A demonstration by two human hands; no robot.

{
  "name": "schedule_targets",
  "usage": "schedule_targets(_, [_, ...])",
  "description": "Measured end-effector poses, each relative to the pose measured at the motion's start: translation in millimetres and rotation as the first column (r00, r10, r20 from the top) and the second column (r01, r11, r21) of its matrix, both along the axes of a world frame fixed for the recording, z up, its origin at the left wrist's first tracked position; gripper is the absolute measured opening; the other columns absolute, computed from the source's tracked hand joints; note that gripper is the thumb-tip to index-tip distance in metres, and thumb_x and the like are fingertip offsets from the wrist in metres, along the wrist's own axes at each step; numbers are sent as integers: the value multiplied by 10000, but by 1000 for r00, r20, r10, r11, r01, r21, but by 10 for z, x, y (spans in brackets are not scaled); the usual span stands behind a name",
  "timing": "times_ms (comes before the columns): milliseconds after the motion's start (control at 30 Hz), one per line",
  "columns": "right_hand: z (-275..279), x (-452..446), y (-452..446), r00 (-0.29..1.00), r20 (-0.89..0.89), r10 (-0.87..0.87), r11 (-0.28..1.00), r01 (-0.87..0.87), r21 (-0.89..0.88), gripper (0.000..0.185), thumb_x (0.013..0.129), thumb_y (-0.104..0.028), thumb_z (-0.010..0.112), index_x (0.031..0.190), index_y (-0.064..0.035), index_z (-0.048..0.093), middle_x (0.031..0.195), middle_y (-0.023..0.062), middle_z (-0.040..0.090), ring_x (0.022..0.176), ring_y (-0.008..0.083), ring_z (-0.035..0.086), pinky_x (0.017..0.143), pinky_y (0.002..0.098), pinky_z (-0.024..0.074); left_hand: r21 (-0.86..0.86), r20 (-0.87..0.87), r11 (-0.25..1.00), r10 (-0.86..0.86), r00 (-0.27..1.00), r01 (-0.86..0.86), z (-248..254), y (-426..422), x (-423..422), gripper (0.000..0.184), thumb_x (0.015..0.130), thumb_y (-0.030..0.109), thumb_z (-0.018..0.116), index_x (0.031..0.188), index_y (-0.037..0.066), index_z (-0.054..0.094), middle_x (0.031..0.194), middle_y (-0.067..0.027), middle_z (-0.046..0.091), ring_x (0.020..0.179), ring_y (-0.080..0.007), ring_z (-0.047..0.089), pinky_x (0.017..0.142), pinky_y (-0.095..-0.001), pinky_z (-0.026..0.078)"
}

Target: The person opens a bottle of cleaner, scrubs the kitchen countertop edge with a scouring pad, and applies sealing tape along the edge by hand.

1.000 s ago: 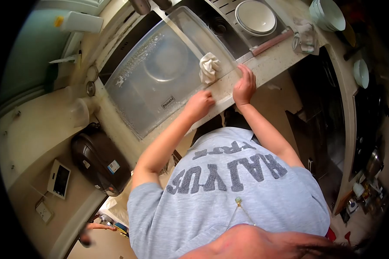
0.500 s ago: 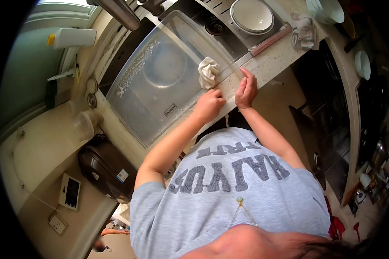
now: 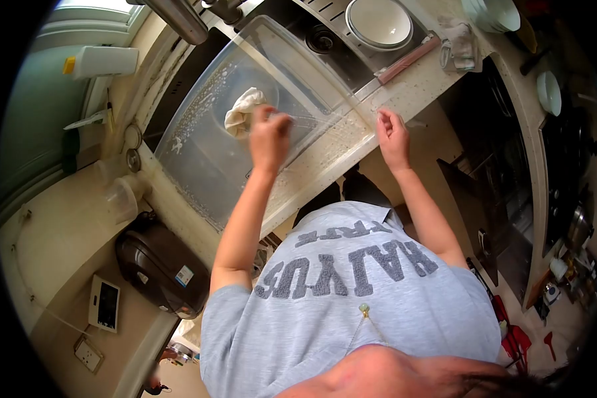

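A large clear plastic box [image 3: 202, 169] lies tilted across the sink edge and counter, with white suds along its far-left side. My left hand [image 3: 270, 139] is over the box, blurred by motion, its fingers closed on a crumpled white cloth [image 3: 243, 114]. The cloth bunches out past the fingertips against the box's surface. My right hand [image 3: 394, 138] is beside the box's near right corner, its fingers loosely curved and nothing visible in them. Whether its fingertips touch the rim I cannot tell.
The sink [image 3: 298, 50] holds a drain basket behind the box. A white bowl [image 3: 378, 23] stands on the sink's right side, with a folded cloth [image 3: 459, 46] farther right. A tap [image 3: 176, 20] juts in from above. A white bottle [image 3: 106, 62] is at the left.
My left hand has moved left with the white cloth, from the box's near right edge to its middle. My right hand has shifted slightly right and its fingers are more curled.
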State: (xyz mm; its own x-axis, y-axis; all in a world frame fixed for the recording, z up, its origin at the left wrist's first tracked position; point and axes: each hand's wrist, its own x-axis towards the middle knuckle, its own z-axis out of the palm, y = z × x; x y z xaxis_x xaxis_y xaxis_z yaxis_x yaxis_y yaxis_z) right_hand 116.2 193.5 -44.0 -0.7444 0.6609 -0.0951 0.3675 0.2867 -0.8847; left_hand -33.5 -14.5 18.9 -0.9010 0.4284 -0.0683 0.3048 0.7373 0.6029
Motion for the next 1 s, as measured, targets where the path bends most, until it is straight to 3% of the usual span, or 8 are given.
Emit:
schedule_targets(67, [100, 96, -2, 995, 82, 58, 994, -66, 92, 205, 821, -92, 613, 1009, -17, 581, 801, 83, 589, 655, 140, 597, 570, 269, 477, 60, -15, 923, -379, 925, 379, -101, 76, 356, 104, 699, 17, 646, 760, 95, 676, 862, -80, 596, 820, -264, 583, 699, -350, 484])
schedule_targets(133, [117, 127, 1, 979, 178, 103, 983, -72, -170, 184, 827, -102, 615, 973, -1, 568, 721, 70, 586, 552, 138, 584, 505, 263, 464, 109, 90, 861, -506, 858, 496, -278, 201, 653, 162, 686, -9, 621, 797, 97, 674, 821, -73, 581, 812, -263, 563, 712, -352, 470])
schedule_targets(233, [180, 69, 81, 966, 219, 138, 930, -51, -363, 161, 839, -116, 612, 900, 14, 538, 670, 61, 579, 483, 125, 573, 447, 254, 458, 139, 66, 861, -501, 863, 489, -395, 413, 656, 170, 680, -2, 606, 801, 94, 676, 803, -75, 572, 813, -266, 556, 719, -347, 464])
schedule_targets(333, [125, -9, 135, 954, 250, 166, 897, -41, -439, 165, 854, -125, 603, 842, 9, 508, 678, 62, 582, 503, 116, 595, 433, 231, 464, 99, -24, 801, -592, 806, 591, -451, 741, 574, 153, 673, 14, 601, 786, 86, 675, 807, -79, 575, 804, -270, 555, 706, -346, 467])
schedule_targets(433, [32, 26, 133, 981, 156, 115, 852, -17, -523, 167, 860, -125, 596, 833, 7, 498, 674, 61, 575, 519, 122, 606, 435, 223, 474, 133, -94, 812, -560, 823, 568, -477, 962, 567, 63, 674, 65, 582, 693, 64, 643, 769, -88, 540, 800, -273, 544, 674, -353, 467])
schedule_targets(567, [38, 47, 107, 988, 119, 104, 830, -20, -558, 162, 864, -121, 591, 840, 8, 496, 659, 56, 558, 522, 127, 609, 426, 221, 471, 60, -33, 784, -616, 787, 617, -408, 462, 602, 35, 655, 62, 582, 650, 66, 617, 737, -82, 511, 773, -264, 536, 643, -359, 464])
schedule_targets(800, [106, 23, 61, 986, 150, 73, 852, 17, -523, 166, 866, -119, 587, 838, 13, 491, 661, 60, 554, 513, 127, 606, 415, 227, 469, 60, -115, 806, -580, 806, 589, -394, 866, 603, 141, 648, 31, 621, 755, 103, 677, 770, -63, 549, 761, -257, 542, 659, -347, 464])
schedule_targets(1000, [75, 24, 43, 990, 121, 70, 842, 7, -539, 164, 862, -114, 589, 818, 7, 488, 634, 60, 551, 496, 131, 602, 413, 235, 471, 48, -77, 773, -628, 774, 632, -422, 446, 610, 125, 646, 41, 616, 737, 103, 675, 770, -48, 547, 742, -243, 548, 637, -328, 472])
